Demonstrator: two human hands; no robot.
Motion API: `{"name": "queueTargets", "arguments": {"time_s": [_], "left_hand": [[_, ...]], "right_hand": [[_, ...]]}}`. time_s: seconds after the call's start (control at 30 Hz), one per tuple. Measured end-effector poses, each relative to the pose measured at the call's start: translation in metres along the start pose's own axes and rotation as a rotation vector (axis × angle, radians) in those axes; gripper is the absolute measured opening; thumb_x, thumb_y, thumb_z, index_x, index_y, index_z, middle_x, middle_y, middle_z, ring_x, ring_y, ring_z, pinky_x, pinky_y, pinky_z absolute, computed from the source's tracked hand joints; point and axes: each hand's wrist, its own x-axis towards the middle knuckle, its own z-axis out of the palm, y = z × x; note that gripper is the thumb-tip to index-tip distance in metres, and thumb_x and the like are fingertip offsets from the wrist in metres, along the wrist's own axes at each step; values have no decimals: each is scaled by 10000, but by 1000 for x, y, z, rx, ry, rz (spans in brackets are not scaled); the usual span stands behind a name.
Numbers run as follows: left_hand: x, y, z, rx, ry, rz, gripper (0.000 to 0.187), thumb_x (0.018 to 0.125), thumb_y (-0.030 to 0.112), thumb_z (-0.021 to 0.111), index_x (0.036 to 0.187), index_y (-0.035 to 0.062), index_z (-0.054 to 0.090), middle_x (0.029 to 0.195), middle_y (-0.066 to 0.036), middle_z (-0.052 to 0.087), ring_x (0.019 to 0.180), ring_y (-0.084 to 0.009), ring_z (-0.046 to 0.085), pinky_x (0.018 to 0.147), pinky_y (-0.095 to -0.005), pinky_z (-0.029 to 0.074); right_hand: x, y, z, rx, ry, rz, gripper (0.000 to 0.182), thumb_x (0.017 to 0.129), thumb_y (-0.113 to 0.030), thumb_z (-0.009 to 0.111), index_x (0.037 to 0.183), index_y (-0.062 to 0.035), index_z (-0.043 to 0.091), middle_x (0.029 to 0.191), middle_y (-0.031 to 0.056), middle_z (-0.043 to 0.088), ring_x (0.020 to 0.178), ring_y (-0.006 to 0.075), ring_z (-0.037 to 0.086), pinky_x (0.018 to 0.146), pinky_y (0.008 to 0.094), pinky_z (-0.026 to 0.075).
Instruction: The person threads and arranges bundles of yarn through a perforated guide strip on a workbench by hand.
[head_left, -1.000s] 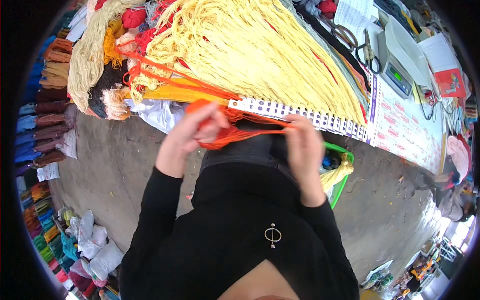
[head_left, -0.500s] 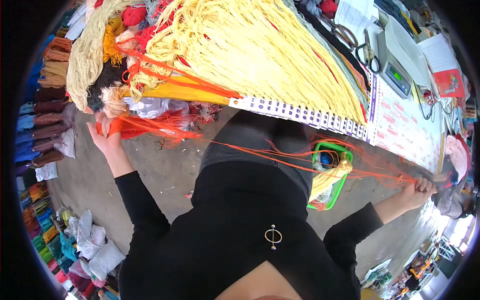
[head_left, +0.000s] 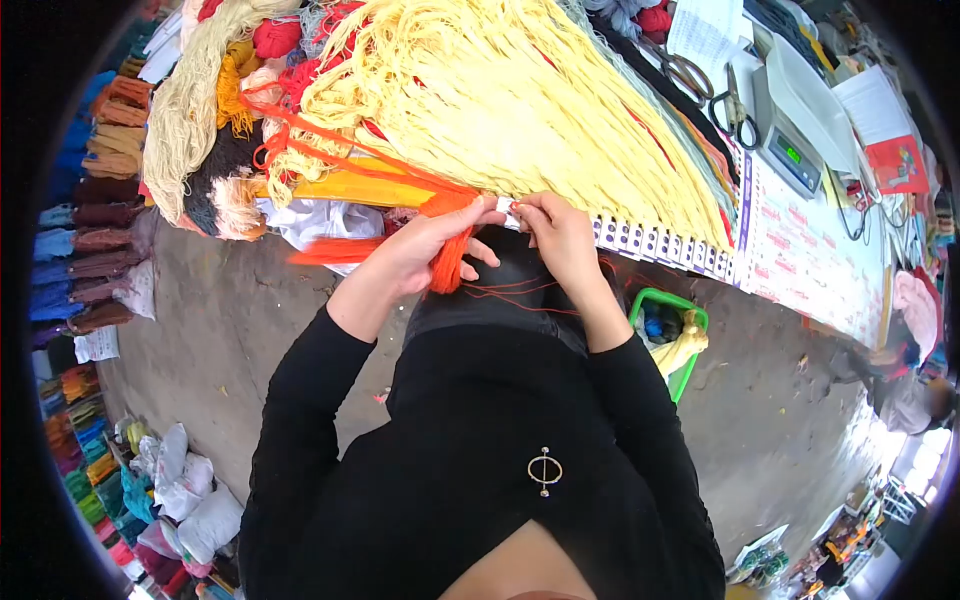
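A bundle of orange-red yarn [head_left: 449,262] hangs from my left hand [head_left: 420,245], which is wrapped round it near the table edge. My right hand [head_left: 560,237] is just to its right, thumb and fingers pinched at the end of a row of white punched cards [head_left: 640,238]; a small white piece shows at the fingertips. Pale yellow yarn [head_left: 490,90] fans out over the table above the cards. Thin orange strands trail across my lap below both hands.
Right on the table are a scale [head_left: 790,150], scissors [head_left: 735,108] and a printed sheet [head_left: 800,250]. A green basket [head_left: 687,375] stands on the floor at right. Yarn skeins [head_left: 200,110] lie at upper left, and bags [head_left: 212,518] at lower left. A person [head_left: 905,400] is at far right.
Both hands have come from far out on either side to the middle at the card row. The stretched orange yarn is now gathered in my left hand, and the right has let go of its strands.
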Motion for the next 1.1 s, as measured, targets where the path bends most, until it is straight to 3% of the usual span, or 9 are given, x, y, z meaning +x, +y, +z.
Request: {"name": "queueTargets", "arguments": {"time_s": [0.17, 0.2, 0.37, 0.5, 0.57, 0.87, 0.93, 1.03, 1.1], "left_hand": [[13, -3, -3, 55, 51, -14, 452, 935, 305, 495, 1271, 6, 455, 1156, -102, 555, 687, -136, 602, 465, -218, 460], [11, -3, -1, 73, 102, 27, 453, 934, 306, 498, 1268, 4, 458, 1156, -104, 556, 682, -136, 602, 461, -216, 453], [14, 2, -6, -1, 84, 5, 342, 891, 296, 578, 1106, 31, 554, 1021, -76, 593, 667, -137, 620, 398, -215, 432], [28, 2, -3, 67, 42, -51, 348, 903, 230, 551, 1154, -12, 549, 976, -97, 613, 556, -105, 563, 424, -194, 403], [34, 0, 4, 335, 262, 35, 245, 865, 170, 591, 1023, -17, 603, 742, -60, 612, 450, -93, 491, 408, -203, 385], [57, -14, -6, 538, 308, 180, 164, 838, 175, 623, 778, 22, 618, 587, -33, 572, 407, -75, 457, 397, -207, 332], [44, -1, -17, 528, 400, 137, 200, 831, 202, 635, 721, 35, 637, 525, 0, 539, 411, -79, 454, 383, -230, 346], [11, 43, -62, -252, -123, 57, 196, 926, 164, 511, 954, -12, 593, 703, -29, 561, 444, -8, 353, 343, -143, 284], [-14, 66, -61, -509, -144, 157, 228, 945, 126, 457, 1113, -20, 506, 721, -26, 512, 450, 12, 329, 345, -108, 256]], "right_hand": [[-1, -2, 5, -181, 115, -40, 195, 858, -249, 560, 872, -73, 645, 706, 103, 641, 686, 285, 622, 618, 374, 472], [-1, 0, 6, -220, 169, -138, 176, 862, -199, 577, 866, -35, 640, 641, 63, 623, 564, 173, 593, 539, 290, 454], [0, 0, 10, -230, 198, -87, 179, 847, -209, 597, 858, -36, 642, 671, 78, 640, 604, 183, 618, 568, 289, 468], [4, 1, 11, -238, 226, -29, 190, 815, -244, 608, 841, -61, 647, 706, 103, 650, 651, 240, 630, 604, 333, 480], [6, -2, 9, -266, 228, -26, 196, 799, -271, 602, 824, -82, 650, 722, 118, 652, 677, 290, 630, 625, 376, 484], [15, 3, 1, 25, -45, 141, 212, 813, -270, 597, 894, -75, 601, 672, 55, 644, 632, 211, 627, 611, 336, 473], [12, 6, 0, -38, 14, -41, 193, 854, -189, 592, 934, -25, 530, 599, 6, 571, 547, 63, 523, 504, 215, 396], [8, 3, 1, -142, 60, -37, 218, 828, -240, 605, 918, -65, 513, 641, 57, 616, 636, 202, 615, 582, 326, 444], [7, 1, 0, -127, 54, -31, 214, 827, -232, 606, 921, -63, 514, 653, 59, 615, 640, 194, 611, 584, 313, 441]]}}
